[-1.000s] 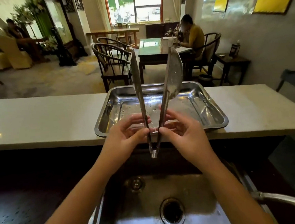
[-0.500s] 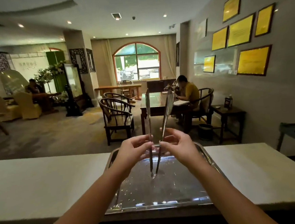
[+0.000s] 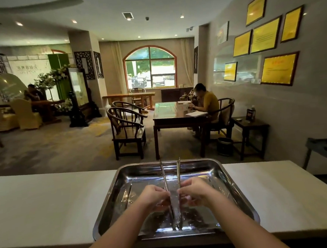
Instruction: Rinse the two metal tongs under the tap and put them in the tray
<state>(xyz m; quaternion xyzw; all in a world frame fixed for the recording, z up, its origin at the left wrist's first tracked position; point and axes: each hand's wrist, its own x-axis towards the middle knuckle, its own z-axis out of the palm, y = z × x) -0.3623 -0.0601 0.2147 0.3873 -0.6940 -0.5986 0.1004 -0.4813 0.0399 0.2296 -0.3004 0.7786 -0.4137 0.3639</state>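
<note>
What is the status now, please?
Left hand and right hand both grip the tongs. Tongs low over the tray. Nothing in the way.

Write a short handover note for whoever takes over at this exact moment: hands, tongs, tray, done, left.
Left hand: pinching the tongs' left arm.
Right hand: pinching the right arm.
Tongs: low inside the tray, hinge end near you, tips toward the far rim; whether they rest on the floor is unclear.
Tray sits on the counter.
Done: tongs brought to the tray.
Left: let go. Only one pair is visible; no second pair, sink or tap in view, so rinsing cannot be confirmed.
</note>
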